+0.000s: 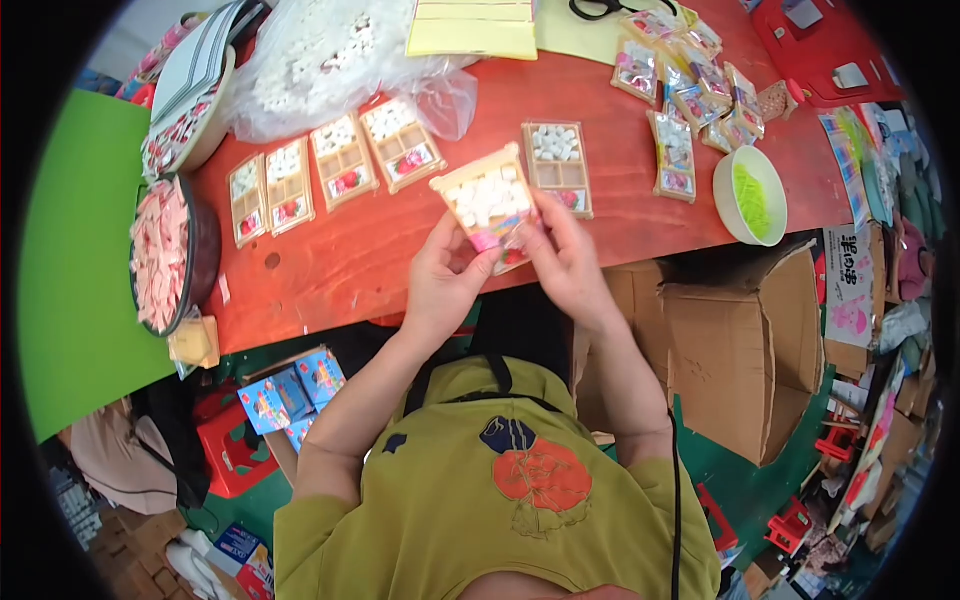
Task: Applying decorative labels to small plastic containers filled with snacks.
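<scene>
Over the front of the red table, both my hands hold one small tan tray [485, 195] filled with white cube-shaped pieces. My left hand [443, 278] grips its lower left side, thumb at the bottom. My right hand [568, 262] pinches the lower right, where pinkish, shiny wrapping shows. Just behind it lies a similar compartment tray [557, 160] with white cubes at its far end and a red picture at its near end. Several more such trays [340, 155] stand in a slanted row to the left, also part filled with white cubes.
A big clear plastic bag [300, 75] of white pieces lies at the back left. A dark basin [205, 240] of pink pieces stands at the left edge. Wrapped packs [675, 155] pile up on the right, near a pale bowl [730, 205] of green strips. A cardboard box [725, 350] stands below.
</scene>
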Demonstrator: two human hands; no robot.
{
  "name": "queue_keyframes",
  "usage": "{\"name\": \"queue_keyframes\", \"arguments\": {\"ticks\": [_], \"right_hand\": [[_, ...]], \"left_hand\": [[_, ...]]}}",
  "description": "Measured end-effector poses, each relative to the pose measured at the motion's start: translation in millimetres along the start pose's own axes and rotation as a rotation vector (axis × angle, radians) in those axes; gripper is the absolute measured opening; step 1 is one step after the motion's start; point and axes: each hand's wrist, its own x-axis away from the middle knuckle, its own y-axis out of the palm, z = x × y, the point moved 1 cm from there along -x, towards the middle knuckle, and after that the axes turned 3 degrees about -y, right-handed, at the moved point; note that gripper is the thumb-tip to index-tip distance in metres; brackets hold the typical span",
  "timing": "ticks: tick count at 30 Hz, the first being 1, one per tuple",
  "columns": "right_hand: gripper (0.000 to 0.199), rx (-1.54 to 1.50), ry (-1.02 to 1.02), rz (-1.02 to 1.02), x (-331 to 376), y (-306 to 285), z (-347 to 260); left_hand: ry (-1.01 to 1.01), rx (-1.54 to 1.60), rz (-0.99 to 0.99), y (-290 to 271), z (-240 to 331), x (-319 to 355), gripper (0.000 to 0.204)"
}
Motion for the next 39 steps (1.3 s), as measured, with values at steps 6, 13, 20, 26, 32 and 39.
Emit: {"name": "queue_keyframes", "arguments": {"ticks": [6, 13, 20, 26, 32, 39], "right_hand": [[0.040, 0.476, -0.148, 0.573, -126.1, -147.4, 46.9], [0.038, 1.634, -0.460, 0.830, -208.8, -277.5, 64.9], [0.037, 0.557, -0.247, 0.411, -275.9, -152.3, 61.9], [0.032, 0.221, -0.059, 0.443, -375.8, -111.7, 85.9], [0.021, -0.179, 0.254, 0.335, -387.2, -95.1, 79.1], [0.032, -0.545, 0.269, 0.061, -357.3, -90.9, 60.9]], "left_hand": [[0.172, -0.492, -0.139, -0.2, -3.9, -14.0, 0.030], [0.174, -0.492, -0.065, -15.7, -2.5, -33.9, 0.017], [0.281, -0.519, 0.093, -36.7, 31.7, -103.9, 0.014], [0.275, -0.464, 0.077, -21.4, 63.2, -165.3, 0.013], [0.379, -0.528, 0.090, -15.6, 77.5, -225.4, 0.011], [0.624, -0.801, 0.157, 3.2, 73.1, -336.6, 0.011]]}}
